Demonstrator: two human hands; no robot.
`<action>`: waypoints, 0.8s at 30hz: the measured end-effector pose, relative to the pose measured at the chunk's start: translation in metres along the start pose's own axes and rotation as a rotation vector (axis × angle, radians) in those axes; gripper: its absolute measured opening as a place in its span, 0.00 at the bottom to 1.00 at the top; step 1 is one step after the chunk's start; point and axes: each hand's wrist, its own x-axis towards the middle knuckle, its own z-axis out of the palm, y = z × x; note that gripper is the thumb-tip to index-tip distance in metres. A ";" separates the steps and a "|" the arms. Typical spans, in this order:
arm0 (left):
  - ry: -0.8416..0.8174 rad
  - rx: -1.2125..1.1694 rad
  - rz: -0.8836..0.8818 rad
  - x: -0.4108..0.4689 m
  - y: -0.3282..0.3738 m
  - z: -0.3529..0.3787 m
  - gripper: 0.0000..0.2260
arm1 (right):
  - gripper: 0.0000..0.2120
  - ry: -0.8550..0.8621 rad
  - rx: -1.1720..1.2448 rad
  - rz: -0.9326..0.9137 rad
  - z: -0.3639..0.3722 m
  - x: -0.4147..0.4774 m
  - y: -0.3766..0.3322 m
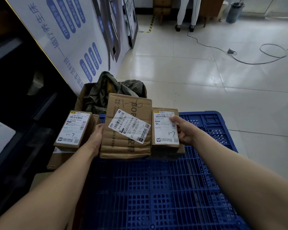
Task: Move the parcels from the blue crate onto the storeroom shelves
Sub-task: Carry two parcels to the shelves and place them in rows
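**Parcel storeroom, the courier drop-off kind of place**

The cardboard is the dead giveaway. The big parcel (123, 146) has a printed barcode label (129, 128) slapped on crooked, and the left parcel (73, 130) and right parcel (165, 130) are labelled too, both marked "1-7" in pen. All three are bunched at the far edge of a blue crate (156, 188) made of plastic lattice. Dark shelves (15, 80) run down the left side, and an open carton (83, 95) stuffed with olive-green fabric sits behind the parcels. A big printed banner (70, 30) with blue Chinese text covers the wall. Otherwise it's plain back-room stuff: pale tiled floor (206, 80), a loose cable (239, 59) snaking over it, wooden drawers (161, 4), a grey bin (234, 12), and someone's legs (181, 14) at the far end.
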 end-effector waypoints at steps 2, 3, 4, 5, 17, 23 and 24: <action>-0.030 0.008 0.016 0.000 0.003 0.002 0.12 | 0.14 -0.006 0.000 -0.002 0.000 0.000 0.000; -0.043 0.014 0.028 -0.002 0.006 0.003 0.13 | 0.14 -0.009 0.001 -0.002 -0.001 0.001 0.000; -0.066 0.011 0.036 -0.005 0.007 0.003 0.15 | 0.15 -0.013 0.003 -0.002 -0.001 0.001 0.000; -0.108 0.010 0.025 -0.009 0.009 0.004 0.18 | 0.16 -0.018 0.006 -0.002 -0.002 0.001 0.001; -0.404 0.000 -0.103 -0.050 0.049 -0.008 0.35 | 0.17 -0.030 0.014 -0.006 0.007 -0.021 -0.003; -0.352 -0.078 -0.069 -0.095 0.104 -0.016 0.22 | 0.19 -0.058 0.005 -0.105 0.035 -0.074 -0.051; -0.339 -0.085 -0.065 -0.105 0.116 -0.020 0.29 | 0.17 -0.066 -0.005 -0.123 0.043 -0.087 -0.062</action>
